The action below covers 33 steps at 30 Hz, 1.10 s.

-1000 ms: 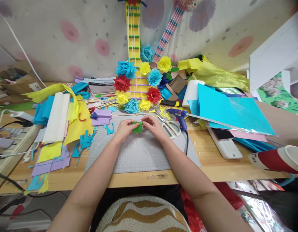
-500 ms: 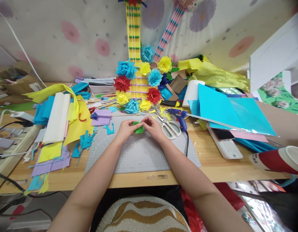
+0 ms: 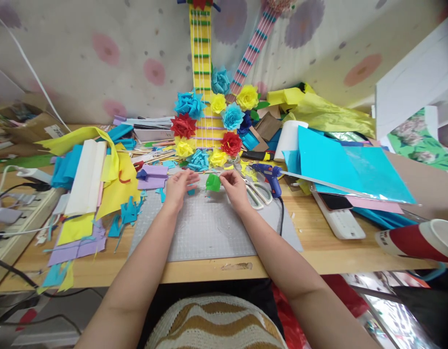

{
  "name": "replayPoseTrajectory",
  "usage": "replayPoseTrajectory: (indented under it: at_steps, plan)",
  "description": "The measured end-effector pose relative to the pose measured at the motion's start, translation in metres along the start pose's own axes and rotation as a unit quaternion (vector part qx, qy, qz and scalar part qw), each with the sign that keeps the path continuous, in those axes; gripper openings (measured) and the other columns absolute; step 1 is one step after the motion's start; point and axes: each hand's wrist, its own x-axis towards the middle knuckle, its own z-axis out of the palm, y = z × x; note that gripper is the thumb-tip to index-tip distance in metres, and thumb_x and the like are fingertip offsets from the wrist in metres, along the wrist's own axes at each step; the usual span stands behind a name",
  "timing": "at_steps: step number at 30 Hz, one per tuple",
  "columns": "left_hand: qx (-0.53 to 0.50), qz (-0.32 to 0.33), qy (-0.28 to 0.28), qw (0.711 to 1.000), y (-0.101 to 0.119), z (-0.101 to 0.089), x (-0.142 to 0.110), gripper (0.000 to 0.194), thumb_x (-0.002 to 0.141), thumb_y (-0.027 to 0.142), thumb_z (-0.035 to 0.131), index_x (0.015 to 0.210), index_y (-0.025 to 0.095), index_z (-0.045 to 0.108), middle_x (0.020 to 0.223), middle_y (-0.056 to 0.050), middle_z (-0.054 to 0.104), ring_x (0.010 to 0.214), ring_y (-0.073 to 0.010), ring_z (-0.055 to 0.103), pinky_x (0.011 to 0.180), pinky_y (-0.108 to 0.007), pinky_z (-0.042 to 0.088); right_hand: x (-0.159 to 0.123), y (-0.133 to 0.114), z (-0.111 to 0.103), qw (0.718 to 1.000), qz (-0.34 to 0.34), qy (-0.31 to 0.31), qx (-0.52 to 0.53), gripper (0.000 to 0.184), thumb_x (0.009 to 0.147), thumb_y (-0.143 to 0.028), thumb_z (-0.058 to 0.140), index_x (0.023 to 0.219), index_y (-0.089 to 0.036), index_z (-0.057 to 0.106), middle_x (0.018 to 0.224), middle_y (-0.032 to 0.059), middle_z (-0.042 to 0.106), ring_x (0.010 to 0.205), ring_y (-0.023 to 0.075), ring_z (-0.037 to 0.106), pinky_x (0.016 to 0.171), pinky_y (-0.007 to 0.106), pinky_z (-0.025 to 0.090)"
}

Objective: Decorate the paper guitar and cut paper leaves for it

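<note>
A small piece of green crepe paper (image 3: 213,183) is pinched at its right edge between the thumb and fingers of my right hand (image 3: 234,188), above the cutting mat. My left hand (image 3: 179,188) is apart from the paper, to its left, with fingers stretched out and nothing in them. The grey cutting mat (image 3: 209,232) lies beneath both hands. Just right of my right hand are white-handled scissors (image 3: 259,195), their blades partly hidden by that hand. Beyond them rests a blue glue gun (image 3: 270,178).
A yellow guitar-shaped craft (image 3: 201,63) with paper flowers stands behind the mat. Crepe paper scraps (image 3: 128,209) and a power strip (image 3: 27,223) lie left. Blue sheets (image 3: 329,160), a white device (image 3: 342,223) and a red-and-white cup (image 3: 420,240) are at right, near the table edge.
My left hand has let go of the green paper and drawn left, its fingers opening. My right hand keeps the paper and has shifted slightly right, now covering part of the scissors.
</note>
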Motion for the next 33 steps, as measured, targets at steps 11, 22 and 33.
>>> replayPoseTrajectory:
  at_steps: [11, 22, 33]
  plan:
    - [0.038, 0.048, -0.06, 0.996, -0.009, 0.005, -0.001, 0.041, 0.057, 0.037, 0.072, 0.088, 0.014, 0.057, 0.079, -0.003, 0.063, 0.067, -0.0116, 0.06, 0.061, -0.025, 0.048, -0.002, -0.001, 0.004, 0.999, 0.007, -0.041, 0.029, 0.019, 0.067, -0.032, 0.058, 0.078, -0.021, 0.048, 0.069, -0.0036, 0.05, 0.059, 0.009, 0.045, 0.057, 0.023, 0.038]
    - [0.066, -0.025, -0.124, 0.99, -0.033, 0.017, -0.008, 0.045, 0.044, 0.033, 0.079, 0.078, 0.013, 0.057, 0.067, 0.001, 0.06, 0.061, -0.0115, 0.057, 0.063, -0.029, 0.05, -0.009, -0.006, 0.005, 0.988, -0.023, -0.085, -0.13, 0.005, 0.072, -0.023, 0.049, 0.077, -0.021, 0.048, 0.073, -0.0016, 0.054, 0.062, 0.0115, 0.049, 0.06, 0.026, 0.04]
    - [0.052, -0.055, -0.132, 0.988, -0.023, 0.018, -0.014, 0.038, 0.047, 0.036, 0.076, 0.068, 0.013, 0.055, 0.06, 0.003, 0.058, 0.054, -0.0096, 0.055, 0.055, -0.027, 0.051, -0.008, -0.005, 0.006, 0.991, 0.004, -0.113, -0.072, 0.015, 0.07, -0.027, 0.052, 0.084, -0.021, 0.051, 0.075, -0.0008, 0.054, 0.067, 0.0122, 0.05, 0.061, 0.026, 0.04]
